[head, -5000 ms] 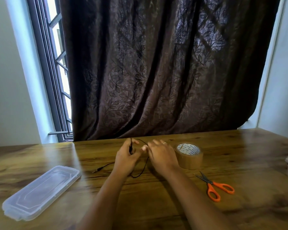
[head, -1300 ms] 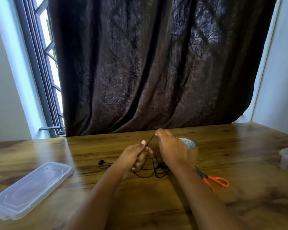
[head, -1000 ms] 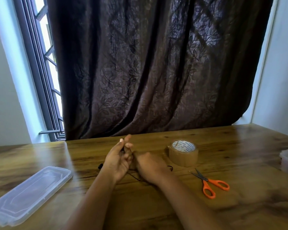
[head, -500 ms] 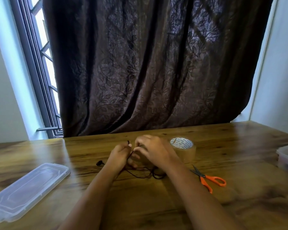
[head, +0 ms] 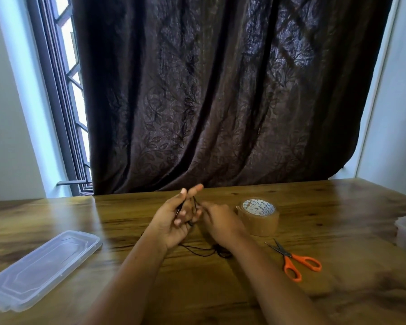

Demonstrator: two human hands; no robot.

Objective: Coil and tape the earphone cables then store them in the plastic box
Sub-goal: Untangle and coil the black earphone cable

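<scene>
curtain (head: 220, 102): dark brown, leaf pattern, backlit | window (head: 67, 66): dark frame with grille, daylight at left edge | walls (head: 10, 113): pale, both sides | table (head: 338, 202): wood grain, glossy, reflecting window light

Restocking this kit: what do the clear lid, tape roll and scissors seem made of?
Clear lid: translucent, glossy plastic; table colour shows through. Tape roll: shiny brown packing tape, probably plastic film; white printed insert, maybe paper. Scissors: grey metal-looking blades, matte orange handles, likely plastic.

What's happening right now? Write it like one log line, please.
step: coiling; left hand: holds cable loops; right hand: pinches cable; tape, scissors: lying on table; taping: not yet
</scene>
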